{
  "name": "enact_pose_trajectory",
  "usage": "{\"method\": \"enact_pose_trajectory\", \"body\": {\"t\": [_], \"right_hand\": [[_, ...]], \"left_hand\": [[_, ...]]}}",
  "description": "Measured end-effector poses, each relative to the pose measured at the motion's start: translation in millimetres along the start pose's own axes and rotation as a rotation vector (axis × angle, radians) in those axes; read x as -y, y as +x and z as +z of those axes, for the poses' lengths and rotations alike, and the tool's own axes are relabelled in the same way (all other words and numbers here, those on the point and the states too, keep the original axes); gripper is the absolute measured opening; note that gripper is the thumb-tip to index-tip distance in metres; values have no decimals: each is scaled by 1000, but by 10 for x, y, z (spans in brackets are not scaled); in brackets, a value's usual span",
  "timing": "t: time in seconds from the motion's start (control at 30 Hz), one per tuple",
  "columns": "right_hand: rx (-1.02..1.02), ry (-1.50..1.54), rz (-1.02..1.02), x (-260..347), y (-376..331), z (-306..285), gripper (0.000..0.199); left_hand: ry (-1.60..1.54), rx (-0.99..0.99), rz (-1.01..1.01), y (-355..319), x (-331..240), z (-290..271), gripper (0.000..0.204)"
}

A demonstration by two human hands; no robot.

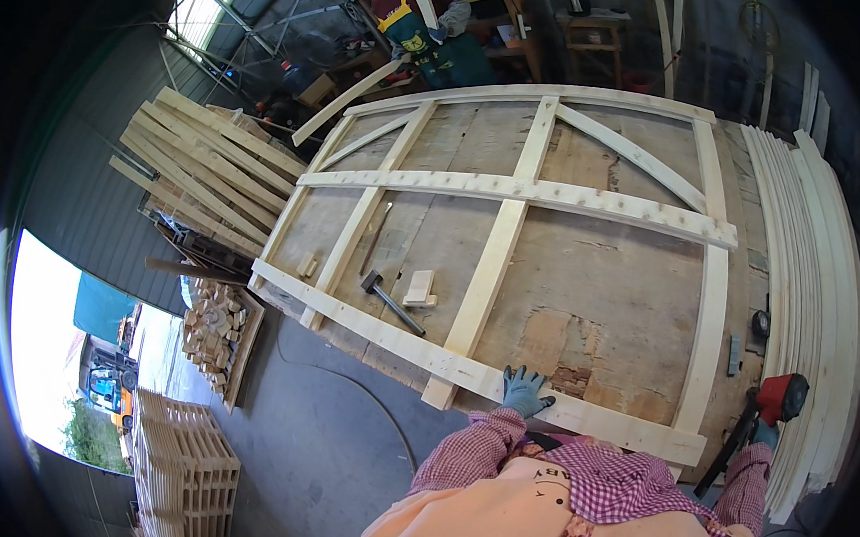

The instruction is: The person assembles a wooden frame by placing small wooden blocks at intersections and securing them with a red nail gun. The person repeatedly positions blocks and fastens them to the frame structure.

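Observation:
My left hand (525, 391), in a grey-blue glove, lies with fingers spread on the near board (385, 330) of a pale wooden frame. On the right, my right hand (765, 434) grips a red and black nail gun (779, 399), held beside the frame's near right corner. The frame lies flat on a worn plywood work table (604, 290). Its crosspieces meet a long middle board (580, 197), and a diagonal brace (631, 154) crosses the far right section. A hammer (393, 304) and small wood blocks (419, 288) rest inside the frame.
Long thin slats (806, 300) are stacked along the right side. Planks (209, 163) pile up at the far left, above a pallet of offcuts (220, 335). A hose (373, 391) crosses the floor. Across the table a co-worker in a green apron (420, 48) holds a wooden strip.

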State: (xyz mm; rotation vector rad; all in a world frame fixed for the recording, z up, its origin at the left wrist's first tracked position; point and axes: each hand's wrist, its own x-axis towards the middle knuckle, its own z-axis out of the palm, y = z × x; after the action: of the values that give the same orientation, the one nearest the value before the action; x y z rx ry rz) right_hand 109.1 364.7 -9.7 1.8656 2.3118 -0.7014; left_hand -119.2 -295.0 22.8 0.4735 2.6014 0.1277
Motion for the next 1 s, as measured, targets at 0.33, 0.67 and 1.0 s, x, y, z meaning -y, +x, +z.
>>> {"method": "enact_pose_trajectory", "body": {"t": [0.33, 0.67, 1.0], "right_hand": [[-2, 55, -46, 95, -173, -35, 65], [155, -23, 49, 195, -93, -47, 72], [26, 10, 32, 0, -44, -109, 75]], "left_hand": [[-17, -15, 7, -37, 15, 13, 72], [-34, 20, -21, -101, 18, 34, 71], [-11, -43, 21, -11, 9, 57, 69]]}}
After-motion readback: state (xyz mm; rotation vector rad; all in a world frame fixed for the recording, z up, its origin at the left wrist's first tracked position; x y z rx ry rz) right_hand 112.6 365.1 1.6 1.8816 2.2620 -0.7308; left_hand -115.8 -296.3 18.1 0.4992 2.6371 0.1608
